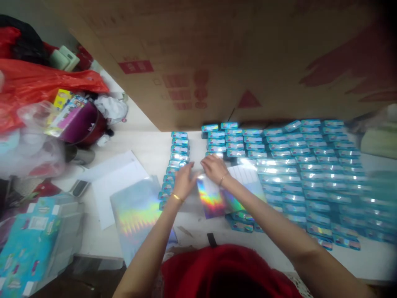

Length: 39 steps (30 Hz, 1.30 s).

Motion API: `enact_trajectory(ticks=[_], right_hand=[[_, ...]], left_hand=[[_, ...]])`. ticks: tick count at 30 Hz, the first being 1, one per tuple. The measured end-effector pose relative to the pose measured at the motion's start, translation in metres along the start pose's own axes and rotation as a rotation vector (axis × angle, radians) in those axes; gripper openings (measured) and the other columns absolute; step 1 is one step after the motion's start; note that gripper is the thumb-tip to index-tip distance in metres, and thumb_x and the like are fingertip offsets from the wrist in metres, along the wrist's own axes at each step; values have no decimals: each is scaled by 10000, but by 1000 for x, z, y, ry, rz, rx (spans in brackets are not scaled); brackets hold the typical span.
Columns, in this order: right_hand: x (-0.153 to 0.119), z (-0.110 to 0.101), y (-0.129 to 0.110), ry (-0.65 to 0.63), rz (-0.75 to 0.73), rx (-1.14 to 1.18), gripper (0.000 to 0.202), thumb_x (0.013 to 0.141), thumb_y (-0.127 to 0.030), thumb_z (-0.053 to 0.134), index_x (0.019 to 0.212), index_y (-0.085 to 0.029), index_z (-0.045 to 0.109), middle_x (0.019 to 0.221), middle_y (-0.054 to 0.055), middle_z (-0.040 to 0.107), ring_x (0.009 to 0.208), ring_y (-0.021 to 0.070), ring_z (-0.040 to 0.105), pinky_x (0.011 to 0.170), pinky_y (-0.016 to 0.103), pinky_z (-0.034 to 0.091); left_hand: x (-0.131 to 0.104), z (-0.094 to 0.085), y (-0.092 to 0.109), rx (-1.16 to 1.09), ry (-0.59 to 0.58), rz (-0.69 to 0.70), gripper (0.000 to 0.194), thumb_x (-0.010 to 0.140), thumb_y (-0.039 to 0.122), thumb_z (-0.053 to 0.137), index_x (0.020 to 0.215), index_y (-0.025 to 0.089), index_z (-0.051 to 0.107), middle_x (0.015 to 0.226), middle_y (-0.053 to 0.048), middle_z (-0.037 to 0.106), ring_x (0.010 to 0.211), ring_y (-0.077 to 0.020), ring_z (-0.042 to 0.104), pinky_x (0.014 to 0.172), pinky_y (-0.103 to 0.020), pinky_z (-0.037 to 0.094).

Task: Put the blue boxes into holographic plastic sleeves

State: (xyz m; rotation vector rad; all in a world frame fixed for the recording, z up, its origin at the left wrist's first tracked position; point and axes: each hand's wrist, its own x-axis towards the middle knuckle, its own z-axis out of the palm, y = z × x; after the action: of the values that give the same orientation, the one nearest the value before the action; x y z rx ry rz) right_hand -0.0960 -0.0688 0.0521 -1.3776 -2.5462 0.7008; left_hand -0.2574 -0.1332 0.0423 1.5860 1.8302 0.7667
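Observation:
My left hand (pixel 185 181) reaches over a column of small teal boxes (pixel 180 149), its thumb and forefinger apart. The thumb tip is close to the upper left corner of a shiny rainbow sticker sheet (pixel 214 203); whether they touch is unclear. Just right of it, my right hand (pixel 214 167) is bent over the sheet's top edge, fingers drawn together. Anything between those fingertips is too small and blurred to make out. Pale strips show on the sheet's upper part, and my right forearm crosses it. Many more teal boxes (pixel 297 174) stand in rows to the right.
A big cardboard box (pixel 198 62) walls off the back of the white table (pixel 139 120). Another shiny sheet (pixel 136 211) and white paper (pixel 118 186) lie left. Flattened teal cartons (pixel 31 236), a purple container (pixel 82 122) and red plastic bags (pixel 46 82) crowd the far left.

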Motion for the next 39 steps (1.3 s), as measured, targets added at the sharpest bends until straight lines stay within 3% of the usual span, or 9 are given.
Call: enact_trajectory(ticks=[6,13,20,22,25,28,30,35,39], right_hand=[[-48,20,6,-74,-3,-32,302,978,-264,376,943,-175,663,953,87,656,951,223,507,836,352,294],[-48,6,0,-133,122,-52,299,968,-243,371,916,-177,657,967,88,686,961,227,552,811,350,301],[-51,10,16,-125,97,-122,273,947,-191,396,938,-160,667,999,120,665,1012,244,524,838,360,316],[-56,15,22,-100,72,-106,280,952,-190,388,950,-156,666,1010,129,647,1025,244,507,859,361,326],[-67,18,23,85,14,85,311,972,-300,378,1043,-150,642,1071,135,615,1052,241,490,907,370,348],[-77,18,6,273,-37,496,435,979,-458,310,1009,-169,634,1030,111,618,1025,225,520,910,372,393],[-78,18,-12,268,-4,781,479,972,-514,283,948,-189,634,944,80,636,943,203,564,849,350,433],[-56,27,-50,192,196,1028,298,824,-488,570,736,-203,571,704,-7,585,689,147,532,692,276,435],[-27,38,-54,207,245,996,255,810,-406,518,648,-210,508,617,-29,507,612,129,474,622,251,398]], left_hand=[[-29,22,9,-52,-108,1,124,821,226,554,849,243,673,804,-52,687,753,-202,619,775,-338,434],[-44,25,22,401,-24,301,231,884,175,500,1016,262,669,1039,-96,674,967,-244,570,830,-401,357],[-92,29,46,298,-24,328,161,888,183,487,941,210,637,1015,-101,673,951,-231,576,817,-385,364],[-107,20,57,140,-9,272,97,874,214,524,866,210,621,877,-66,673,858,-210,587,817,-372,368],[-111,1,69,-194,196,25,76,823,280,612,789,215,592,776,-26,632,786,-182,580,807,-336,397],[-89,-17,67,-553,385,-246,194,734,334,697,767,205,556,727,2,589,737,-150,564,739,-276,426],[-71,-25,58,-702,434,-346,257,674,333,735,750,197,530,695,23,572,688,-122,550,701,-247,424],[-46,-33,24,-734,448,-454,279,626,316,752,750,192,535,661,45,567,613,-92,532,625,-213,408],[-31,-31,-5,-648,428,-447,230,654,323,723,731,187,553,661,35,576,625,-102,540,646,-224,425]])
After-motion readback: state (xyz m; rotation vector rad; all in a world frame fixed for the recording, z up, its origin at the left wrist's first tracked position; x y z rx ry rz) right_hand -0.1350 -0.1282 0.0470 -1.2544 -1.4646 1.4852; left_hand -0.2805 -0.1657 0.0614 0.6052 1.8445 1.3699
